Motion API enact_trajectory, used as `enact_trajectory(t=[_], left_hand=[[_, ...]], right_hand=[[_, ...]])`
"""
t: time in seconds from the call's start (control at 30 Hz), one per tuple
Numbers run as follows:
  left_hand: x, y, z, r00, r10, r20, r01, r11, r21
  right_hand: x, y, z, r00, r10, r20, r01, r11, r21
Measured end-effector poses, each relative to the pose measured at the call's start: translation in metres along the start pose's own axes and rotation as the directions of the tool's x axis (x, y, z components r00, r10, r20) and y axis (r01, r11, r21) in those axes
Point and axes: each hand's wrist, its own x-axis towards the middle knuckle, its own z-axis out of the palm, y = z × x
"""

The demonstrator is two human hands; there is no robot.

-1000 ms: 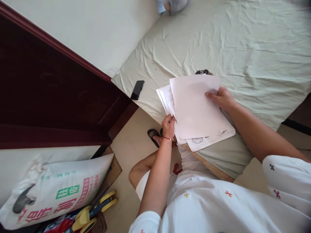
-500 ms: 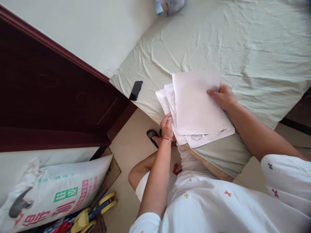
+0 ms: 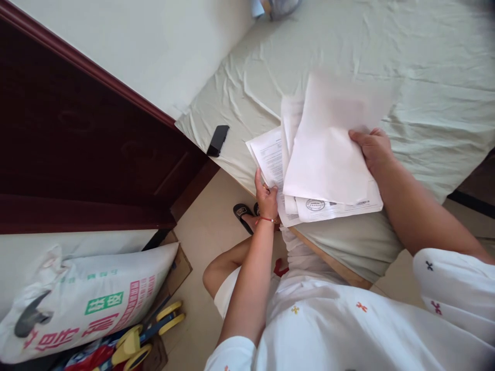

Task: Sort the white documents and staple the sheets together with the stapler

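Papers [image 3: 328,165], one loose stack, at least four sheets fanned out as far as we can count; exact number we cannot tell. They sit over the near edge of the bed [image 3: 425,77], partly lifted. Nearest to us, our white patterned shirt fills the bottom of the view, one bare knee left of it.

Left hand [image 3: 266,198]: fingers closed in a pinch on the lower left corner of the printed sheets, thumb on top, one red string bracelet at the wrist. Just below those fingers, one dark sandal [image 3: 243,214] on the tan floor.

Right hand [image 3: 373,149]: fingers curled shut around the right edge of the stack, thumb on top of the blank upper sheet, the rest underneath and hidden. That top sheet rises away from the fingers and is blurred at its far end. Below the thumb, one round stamp shows on the bottom sheet.

Left of the left fingers, well apart, one black phone [image 3: 218,140] lies flat near the bed corner. Further left, one dark wood headboard. Down at the far left, one printed white sack [image 3: 88,304] with red and green characters, yellow and blue items beside it, count unclear.

Far beyond the right fingers, wrinkled pale green sheet, and one blurred bundle at the top edge.
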Motion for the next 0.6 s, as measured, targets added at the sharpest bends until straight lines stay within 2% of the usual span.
enact_trajectory(t=[0.1,0.2,0.33,0.5,0.6], left_hand=[[0.001,-0.001,0.000,1.000,-0.011,0.003,0.011,1.000,-0.014],[0.001,-0.002,-0.002,1.000,-0.028,-0.007,0.028,1.000,0.007],[0.001,-0.004,-0.003,0.999,-0.030,-0.022,0.030,0.999,-0.011],[0.002,-0.002,-0.002,0.998,-0.055,-0.036,0.057,0.997,0.044],[0.001,0.002,0.000,0.998,-0.059,-0.027,0.061,0.993,0.103]], right_hand=[[0.001,-0.005,0.000,0.999,0.025,-0.035,-0.021,0.993,0.113],[-0.005,-0.010,0.001,0.998,0.051,0.041,-0.057,0.983,0.176],[-0.013,-0.013,0.001,0.992,0.093,0.087,-0.110,0.970,0.216],[-0.010,-0.012,0.005,0.997,-0.024,0.072,0.006,0.970,0.244],[-0.010,-0.007,0.009,0.998,-0.042,0.043,0.032,0.980,0.199]])
